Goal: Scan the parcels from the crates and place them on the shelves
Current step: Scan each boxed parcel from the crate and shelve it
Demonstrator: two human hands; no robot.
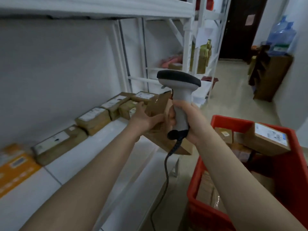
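**Tilted parcel, unseen label, trailing cord**

The left grip (145,117) is curled round the near edge of a brown parcel (160,104), held tilted in mid-air at the centre, over the front edge of the shelf (100,155). The right grip (191,117) is wrapped round the handle of the scanner (180,84), just beside the parcel at its 3 o'clock.

Likely trouble:
- One hand holds the parcel by one side, so it may slip or swing down.
- The scanner head sits above the parcel and seems to aim past it, so a scan may miss.
- The cord (166,172) hangs toward 6 o'clock between the shelf and the red crate (233,120) and could snag on either.
- Setting the parcel down carelessly could nudge the row of boxes (93,119) running from 9 o'clock to the centre.

No label shows on the held parcel. The scanner window faces away. I cannot tell whether the right fingers also touch the parcel. The crate, at 4 o'clock, is cut off by the frame, and its lower contents are in shadow. The edges are blurred.
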